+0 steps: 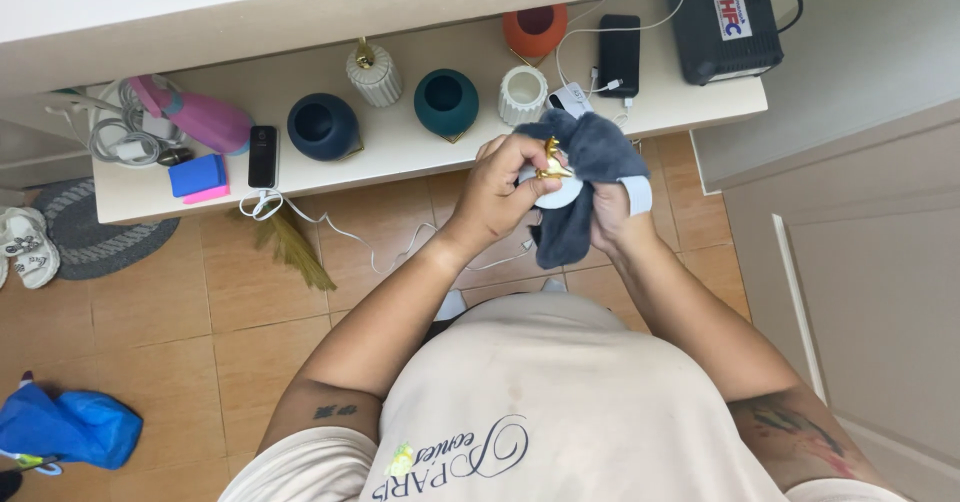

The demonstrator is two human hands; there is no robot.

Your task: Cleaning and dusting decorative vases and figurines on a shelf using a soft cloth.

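Between our two hands, just in front of the chest and above the tiled floor (160, 312), we hold a small white round ornament (556, 193) with a shiny gold figure (551, 160) standing on top of it; only part of its pale body shows, because a dark grey cloth (590, 162) wraps around its far and right sides and hangs down below the fingers. Our left hand (497, 194) closes around the ornament from the left, its fingers (522, 159) curled tight against the white body and the thumb pressing near the gold figure. Our right hand (612, 214) sits under and behind the cloth, its fingers bunched shut on the fabric, so that cloth lies between that hand and the ornament; how the fingertips lie beneath it we cannot tell. Beyond the fingers, well apart from them, a white desk (420, 147) carries a ribbed white cup (522, 94) nearest to the cloth, a teal vase (446, 102) to its left, a navy vase (322, 126) further left, a ribbed cream bottle with a gold cap (373, 72), and an orange vase (535, 30) at the far edge.
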